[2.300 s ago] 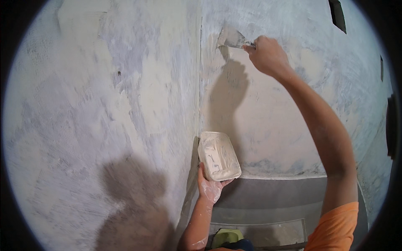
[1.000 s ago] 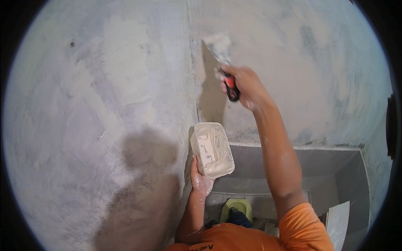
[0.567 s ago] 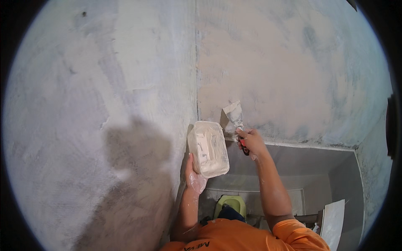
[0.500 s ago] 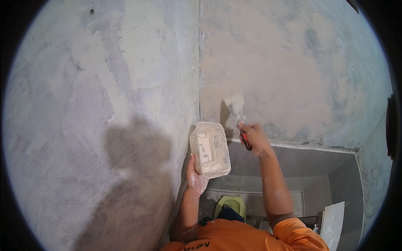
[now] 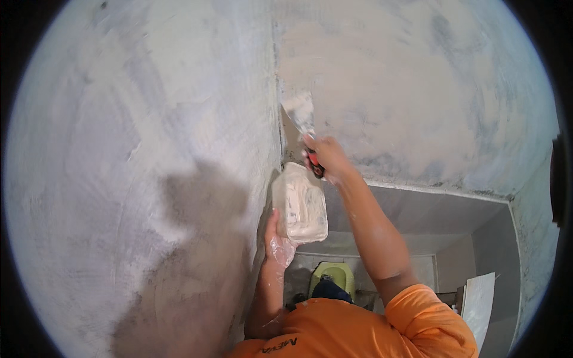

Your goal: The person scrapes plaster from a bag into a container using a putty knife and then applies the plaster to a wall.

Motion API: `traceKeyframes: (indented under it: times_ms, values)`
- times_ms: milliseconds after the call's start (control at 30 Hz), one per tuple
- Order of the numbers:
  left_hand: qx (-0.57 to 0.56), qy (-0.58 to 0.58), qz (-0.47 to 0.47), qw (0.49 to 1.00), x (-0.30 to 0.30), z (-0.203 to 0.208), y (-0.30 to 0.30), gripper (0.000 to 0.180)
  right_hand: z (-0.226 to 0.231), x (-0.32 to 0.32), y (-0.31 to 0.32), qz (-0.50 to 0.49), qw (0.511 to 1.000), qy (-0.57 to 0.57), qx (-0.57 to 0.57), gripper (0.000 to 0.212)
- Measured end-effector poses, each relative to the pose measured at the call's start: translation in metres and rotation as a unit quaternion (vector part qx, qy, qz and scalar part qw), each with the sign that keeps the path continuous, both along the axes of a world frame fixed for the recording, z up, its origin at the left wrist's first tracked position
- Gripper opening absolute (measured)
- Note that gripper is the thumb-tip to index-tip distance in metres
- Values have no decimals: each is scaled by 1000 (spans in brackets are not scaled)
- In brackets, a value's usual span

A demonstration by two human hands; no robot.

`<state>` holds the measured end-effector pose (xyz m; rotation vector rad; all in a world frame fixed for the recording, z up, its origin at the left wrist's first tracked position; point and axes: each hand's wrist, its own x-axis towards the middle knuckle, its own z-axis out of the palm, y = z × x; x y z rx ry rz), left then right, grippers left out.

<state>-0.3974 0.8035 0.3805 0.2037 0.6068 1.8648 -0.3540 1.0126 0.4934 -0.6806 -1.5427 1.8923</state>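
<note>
My right hand [image 5: 327, 156] is closed round the red and black handle of a putty knife [image 5: 300, 113]. The broad blade points up and lies at the wall near the inner corner, with pale filler smeared on it. Lower down, my left hand [image 5: 279, 243] grips a whitish plastic tub [image 5: 304, 206] from its left side and underneath. Pale putty [image 5: 296, 203] coats the tub's inside and sits in its middle. White smears cover my left palm and wrist. The tub's upper end is just below my right hand.
Two filler-streaked walls meet at a vertical corner [image 5: 277, 71]. Below the right wall runs a ledge edge [image 5: 430, 188] above a grey recess. A green squat toilet [image 5: 340, 275] is on the floor below. A white board [image 5: 477, 307] stands at the lower right.
My right hand has moved the putty knife left and up, to the wall beside the corner. The tub has risen slightly, and its open side appears more foreshortened.
</note>
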Motion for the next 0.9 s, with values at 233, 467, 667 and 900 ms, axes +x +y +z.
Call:
traceKeyframes:
  times_ms: [233,467,667,900]
  values:
    - [-13,-34,10,999,3,-40,7,62,22,48,21,-44,989,-87,107,40]
    - [52,-75,32,995,3,-37,6,59,55,34,47,-58,980,-32,186,43]
    - [76,-92,50,992,0,-45,5,58,-82,102,37,-127,975,-116,137,50]
    - [67,-131,26,989,-2,-49,11,55,-112,173,17,-196,941,-253,111,47]
